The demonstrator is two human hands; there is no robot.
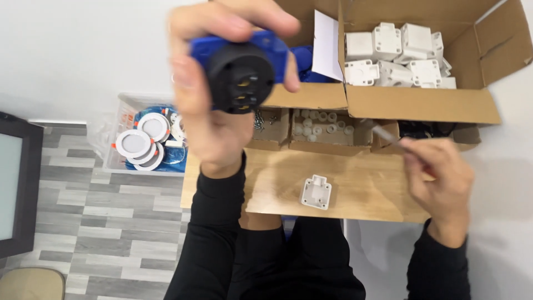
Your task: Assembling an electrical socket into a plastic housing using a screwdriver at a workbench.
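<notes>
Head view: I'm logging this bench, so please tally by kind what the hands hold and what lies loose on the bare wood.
Blue-and-black socket part, in the left hand: 1
Thin tool, in the right hand: 1
White plastic housing, loose on the wooden table: 1
Total: 3

White wall (72, 50), grey plank floor (111, 222), small wooden table (366, 194), dark framed panel (16, 183) at left

Bright, even indoor light falls from above with soft shadows on the desk (361, 189), while both raised hands are blurred and the right-hand wall washes out.
</notes>
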